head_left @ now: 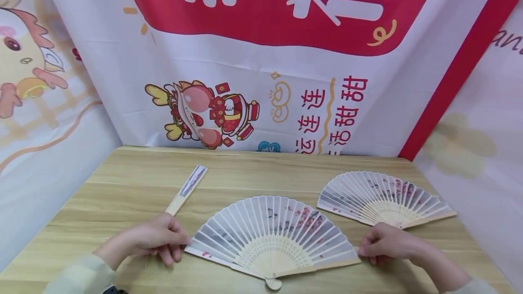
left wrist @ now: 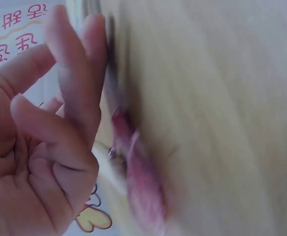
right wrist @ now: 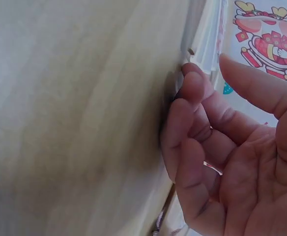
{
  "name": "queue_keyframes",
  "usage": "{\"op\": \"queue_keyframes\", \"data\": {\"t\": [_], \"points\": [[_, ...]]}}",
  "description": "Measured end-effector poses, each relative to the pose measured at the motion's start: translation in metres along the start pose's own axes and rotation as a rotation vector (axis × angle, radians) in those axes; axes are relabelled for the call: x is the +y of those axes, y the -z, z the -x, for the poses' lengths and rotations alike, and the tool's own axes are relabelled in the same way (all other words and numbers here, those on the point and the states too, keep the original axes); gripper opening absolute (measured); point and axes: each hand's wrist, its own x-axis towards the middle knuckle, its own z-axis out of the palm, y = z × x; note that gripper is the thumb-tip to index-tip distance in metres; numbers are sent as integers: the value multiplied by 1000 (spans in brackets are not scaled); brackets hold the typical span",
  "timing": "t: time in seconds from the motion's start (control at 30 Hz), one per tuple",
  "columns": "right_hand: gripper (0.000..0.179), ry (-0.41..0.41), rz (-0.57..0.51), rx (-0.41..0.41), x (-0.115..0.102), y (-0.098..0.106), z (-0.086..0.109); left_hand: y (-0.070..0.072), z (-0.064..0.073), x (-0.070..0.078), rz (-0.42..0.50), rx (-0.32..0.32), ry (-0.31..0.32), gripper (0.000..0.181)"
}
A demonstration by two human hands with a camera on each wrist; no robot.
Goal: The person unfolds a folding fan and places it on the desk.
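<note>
A spread folding fan (head_left: 273, 235) with a grey leaf, pink blossoms and pale slatted ribs lies on the table between both hands. My left hand (head_left: 161, 238) is at its left tip, index finger at the edge; in the left wrist view its other fingers bend loosely. At the fan's right end, my right hand (head_left: 384, 244) has its fingertips by the outer rib. In the right wrist view, the thumb (right wrist: 254, 83) stands apart from loosely bent fingers. A folded fan (head_left: 188, 189) lies beyond the left hand, its lower end hidden.
A second spread fan (head_left: 386, 198) with a similar print lies at the back right, just beyond my right hand. The wooden table (head_left: 253, 171) ends at a hanging printed cloth (head_left: 229, 58). A pink tassel (left wrist: 141, 187) appears near the table in the left wrist view.
</note>
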Motion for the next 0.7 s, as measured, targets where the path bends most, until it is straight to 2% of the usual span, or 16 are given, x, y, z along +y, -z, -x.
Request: {"op": "queue_keyframes", "data": {"t": [0.07,0.13,0.23,0.3,0.47,0.53,0.63,0.7], "points": [[24,-5,10,19,-2,3,0,5,2,2,-20,3,-29,21],[24,0,9,45,-4,7,0,11,3,6,-62,34,-64,21],[25,13,-10,86,-9,16,-2,23,2,11,-127,124,-106,24],[27,15,-2,121,-13,22,-3,30,2,13,-178,211,-121,23],[33,4,15,231,-28,32,-11,43,-3,15,-333,437,-118,21],[35,1,10,275,-33,34,-14,46,-6,16,-386,498,-103,24],[38,-23,19,344,-41,37,-20,48,-10,20,-445,552,-77,29],[39,-35,28,376,-46,38,-24,48,-13,24,-471,565,-51,34]]}}
